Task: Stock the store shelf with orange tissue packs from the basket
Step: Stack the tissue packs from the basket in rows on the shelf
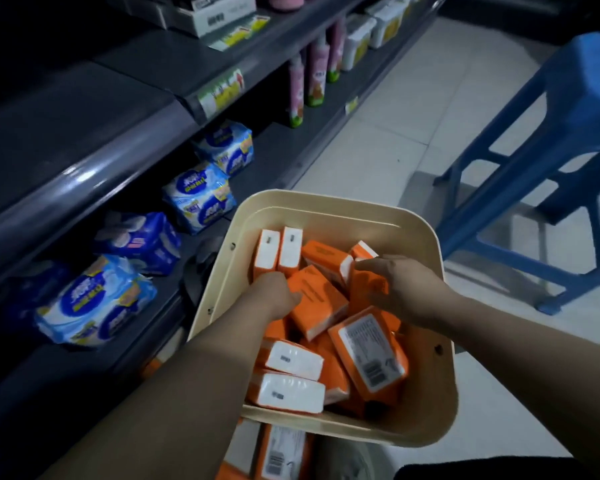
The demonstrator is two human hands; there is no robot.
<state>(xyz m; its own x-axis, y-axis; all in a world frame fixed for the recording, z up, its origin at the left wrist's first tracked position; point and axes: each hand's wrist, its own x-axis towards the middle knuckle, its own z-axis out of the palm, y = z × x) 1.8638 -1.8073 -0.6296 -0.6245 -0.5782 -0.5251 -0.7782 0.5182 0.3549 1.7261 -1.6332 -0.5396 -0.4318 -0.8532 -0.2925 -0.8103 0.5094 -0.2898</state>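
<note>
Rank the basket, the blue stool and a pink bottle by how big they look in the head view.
1. basket, nearest the camera
2. blue stool, partly out of frame
3. pink bottle, farthest away

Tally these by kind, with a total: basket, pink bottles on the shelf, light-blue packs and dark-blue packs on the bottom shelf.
Basket: 1
Pink bottles: 3
Light-blue packs: 3
Dark-blue packs: 1
Total: 8
A dim shape at the bottom shelf's far left is too dark to count.
</note>
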